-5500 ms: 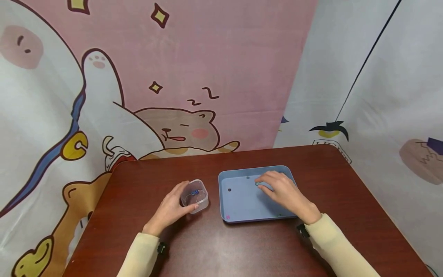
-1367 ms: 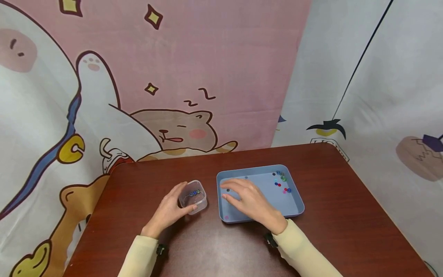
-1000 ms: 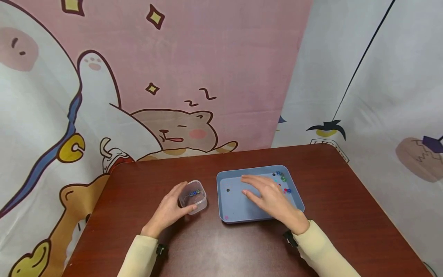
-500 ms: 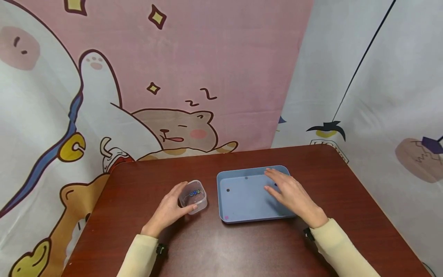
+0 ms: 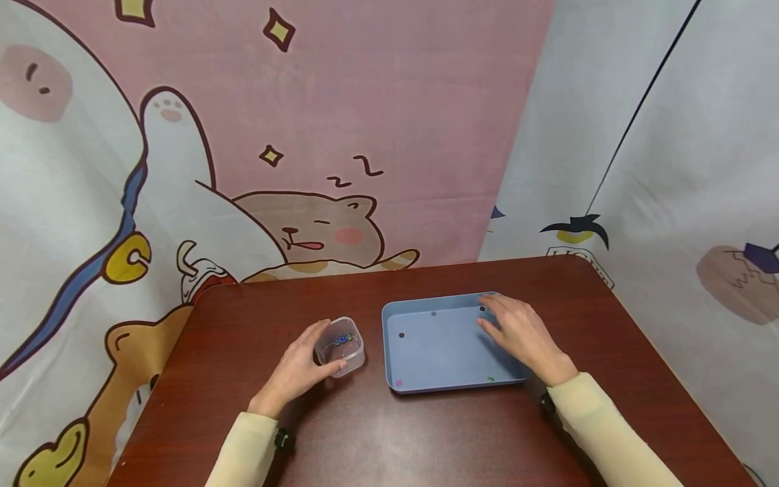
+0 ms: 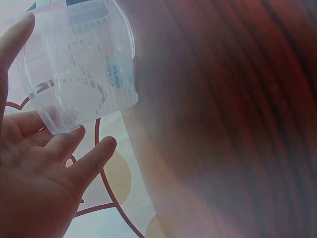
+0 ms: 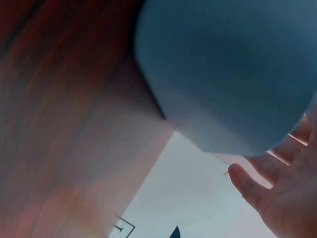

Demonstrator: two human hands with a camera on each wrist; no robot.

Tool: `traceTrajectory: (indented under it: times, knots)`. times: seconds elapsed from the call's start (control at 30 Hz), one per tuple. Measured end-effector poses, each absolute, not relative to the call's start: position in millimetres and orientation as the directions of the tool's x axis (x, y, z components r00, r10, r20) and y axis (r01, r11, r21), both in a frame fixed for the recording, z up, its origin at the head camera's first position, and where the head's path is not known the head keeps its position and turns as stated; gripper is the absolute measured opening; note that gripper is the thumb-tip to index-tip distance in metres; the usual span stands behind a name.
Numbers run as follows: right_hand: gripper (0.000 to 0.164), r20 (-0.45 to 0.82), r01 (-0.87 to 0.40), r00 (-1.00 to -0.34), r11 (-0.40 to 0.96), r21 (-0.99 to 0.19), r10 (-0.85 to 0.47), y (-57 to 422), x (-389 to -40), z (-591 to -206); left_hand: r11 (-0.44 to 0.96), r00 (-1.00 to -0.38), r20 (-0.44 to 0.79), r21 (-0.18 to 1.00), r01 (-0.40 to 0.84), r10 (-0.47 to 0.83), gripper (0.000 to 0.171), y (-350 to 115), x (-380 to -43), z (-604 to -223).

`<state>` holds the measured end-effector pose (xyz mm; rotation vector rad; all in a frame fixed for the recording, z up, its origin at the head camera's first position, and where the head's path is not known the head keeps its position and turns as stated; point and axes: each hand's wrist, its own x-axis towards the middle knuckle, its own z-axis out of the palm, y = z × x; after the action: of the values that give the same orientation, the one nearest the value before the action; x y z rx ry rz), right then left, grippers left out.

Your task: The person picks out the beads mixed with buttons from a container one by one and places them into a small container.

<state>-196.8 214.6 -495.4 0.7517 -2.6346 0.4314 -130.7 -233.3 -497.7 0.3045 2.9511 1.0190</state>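
Note:
My left hand (image 5: 299, 365) holds a small clear plastic box (image 5: 359, 353) on the table, fingers on its far side and thumb on its near side. Inside lies a thin string with several blue and green beads (image 5: 343, 339), blurred through the wall in the left wrist view. My right hand (image 5: 525, 335) is over the right end of a light blue tray (image 5: 435, 352), thumb and fingers apart, with nothing visible between them. A dark bead (image 5: 483, 309) shows close to its fingertips. The hand covers the tray's right part. In the right wrist view, the tray's outer wall (image 7: 223, 84) hides some fingertips.
Across the tray are a dark bead (image 5: 402, 335), a greyish bead (image 5: 434, 314), a pink bead (image 5: 398, 383) and a green bead (image 5: 491, 379). The brown wooden table (image 5: 389, 439) ends at a cartoon-printed curtain (image 5: 426, 135) behind.
Since 1.4 s ago my right hand has moved from the tray's left side to its right end, covering the coloured beads there. Earlier, the string in the box gained beads. My left hand stays put.

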Motion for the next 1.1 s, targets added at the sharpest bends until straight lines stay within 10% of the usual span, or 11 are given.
traceTrajectory:
  times: [1.1]
  knots:
    - [0.032, 0.296, -0.523, -0.834, 0.839, -0.150, -0.466, 219.2, -225.0, -517.5, 0.760, -0.984, 0.048, 0.628, 0.165, 0.173, 0.098, -233.4, -129.1, -499.9]
